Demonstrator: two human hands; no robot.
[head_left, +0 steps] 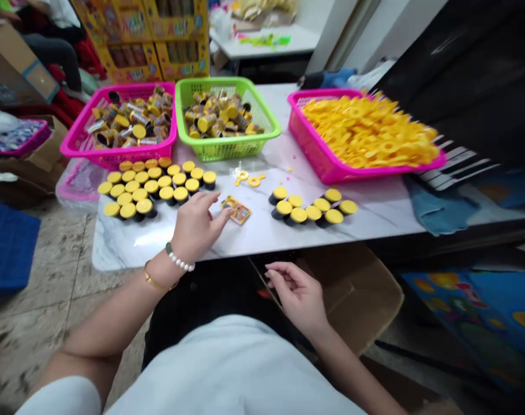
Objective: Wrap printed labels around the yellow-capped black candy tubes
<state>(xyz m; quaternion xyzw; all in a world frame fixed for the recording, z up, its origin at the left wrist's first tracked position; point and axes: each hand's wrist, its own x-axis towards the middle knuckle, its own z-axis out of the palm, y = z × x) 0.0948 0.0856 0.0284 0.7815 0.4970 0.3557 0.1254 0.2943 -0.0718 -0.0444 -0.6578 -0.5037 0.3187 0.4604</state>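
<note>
Centre, the left hand (197, 226) is spanning wide over a flat orange-printed card (240, 212); the right hand (300, 294) is resting curled, contents indeterminable. Yellow-topped black cylinders (152, 187) are standing arranged; upper-left brown-yellow cylinders (139, 131) are lying unarranged.

Three baskets stand on one desk (158, 233): two pink baskets (308, 138) and one green basket (232, 147). Nine capped tubs (313, 213) form the right group, about twenty-six left tubs (151, 186) the other. Between them lie one card (239, 212) and two loose yellow rings (250, 181). The heaped yellow pieces (366, 132) are too many to count.
</note>
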